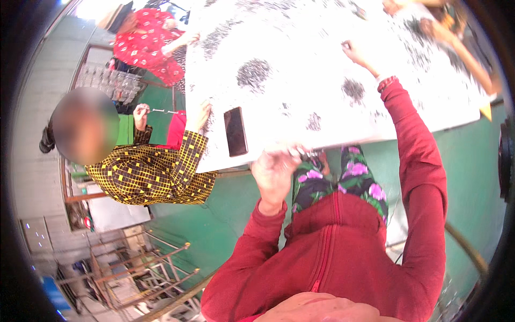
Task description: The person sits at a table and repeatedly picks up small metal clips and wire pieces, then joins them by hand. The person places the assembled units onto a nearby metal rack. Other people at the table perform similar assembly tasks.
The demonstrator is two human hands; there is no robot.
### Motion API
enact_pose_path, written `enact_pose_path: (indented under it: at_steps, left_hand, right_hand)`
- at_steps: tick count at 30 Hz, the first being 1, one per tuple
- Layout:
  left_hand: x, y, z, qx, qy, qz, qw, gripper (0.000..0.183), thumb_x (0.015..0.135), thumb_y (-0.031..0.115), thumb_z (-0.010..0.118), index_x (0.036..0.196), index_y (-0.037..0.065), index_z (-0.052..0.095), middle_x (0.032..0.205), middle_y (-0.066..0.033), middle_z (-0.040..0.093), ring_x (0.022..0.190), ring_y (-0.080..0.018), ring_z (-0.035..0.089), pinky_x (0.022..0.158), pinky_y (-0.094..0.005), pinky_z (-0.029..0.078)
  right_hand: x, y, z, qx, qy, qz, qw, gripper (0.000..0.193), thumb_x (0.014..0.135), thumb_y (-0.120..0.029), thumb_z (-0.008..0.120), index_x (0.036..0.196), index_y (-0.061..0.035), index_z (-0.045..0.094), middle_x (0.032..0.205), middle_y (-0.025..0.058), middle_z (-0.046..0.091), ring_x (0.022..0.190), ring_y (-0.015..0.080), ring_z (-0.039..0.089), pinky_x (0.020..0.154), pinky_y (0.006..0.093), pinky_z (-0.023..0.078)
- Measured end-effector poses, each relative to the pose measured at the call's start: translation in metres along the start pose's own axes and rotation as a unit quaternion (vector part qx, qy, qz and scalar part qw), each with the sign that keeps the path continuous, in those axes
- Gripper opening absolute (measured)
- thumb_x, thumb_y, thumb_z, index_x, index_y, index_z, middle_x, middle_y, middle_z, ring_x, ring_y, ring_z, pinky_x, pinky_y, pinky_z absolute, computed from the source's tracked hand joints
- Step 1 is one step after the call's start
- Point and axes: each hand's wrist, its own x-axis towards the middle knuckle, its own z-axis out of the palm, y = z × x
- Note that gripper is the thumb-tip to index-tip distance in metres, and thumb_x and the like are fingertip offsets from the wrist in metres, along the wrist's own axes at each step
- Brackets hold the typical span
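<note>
head view: i'd judge the small metal piece (313,154) could slip and drop to the floor, because the left hand (274,169) pinches it right by the near edge of the counter (300,80). it sticks out to that hand's right. the right hand (358,55) is curled beyond the dark pile (353,91); i can't tell whether it grips anything.

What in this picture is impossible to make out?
All in the head view:
- Left hand: motion blur hides the finger positions.
- Shiny thing beside it: too small and blurred to identify.
- Right hand: too small to tell whether it pinches anything.
- Dark pieces: too small for exact shapes.
- Table: far end cut off by the top edge.
</note>
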Motion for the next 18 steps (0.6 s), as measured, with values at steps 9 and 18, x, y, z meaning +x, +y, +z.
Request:
enact_pose_path:
  at_steps: [9, 18]
  left_hand:
    - [0.012, -0.031, 0.005, 0.028, -0.135, 0.011, 0.990, 0.012, 0.081, -0.007, 0.061, 0.089, -0.002, 0.053, 0.092, -0.0184, 0.061, 0.087, -0.0251, 0.060, 0.073, -0.0332, 0.050]
    - [0.012, -0.048, -0.011, 0.060, -0.102, 0.007, 0.993, 0.011, 0.084, -0.002, 0.061, 0.088, -0.003, 0.051, 0.087, -0.0206, 0.060, 0.084, -0.0261, 0.060, 0.074, -0.0363, 0.049]
  right_hand:
    - [0.041, -0.019, 0.070, -0.224, -0.044, 0.090, 0.969, 0.028, 0.063, -0.014, 0.073, 0.083, 0.0018, 0.062, 0.083, 0.0232, 0.061, 0.085, 0.0384, 0.059, 0.075, 0.0455, 0.047]
    - [0.027, -0.012, 0.041, -0.055, -0.193, 0.226, 0.953, 0.034, 0.063, 0.001, 0.063, 0.097, 0.0059, 0.066, 0.065, 0.0110, 0.062, 0.052, 0.0167, 0.058, 0.045, 0.0276, 0.045]
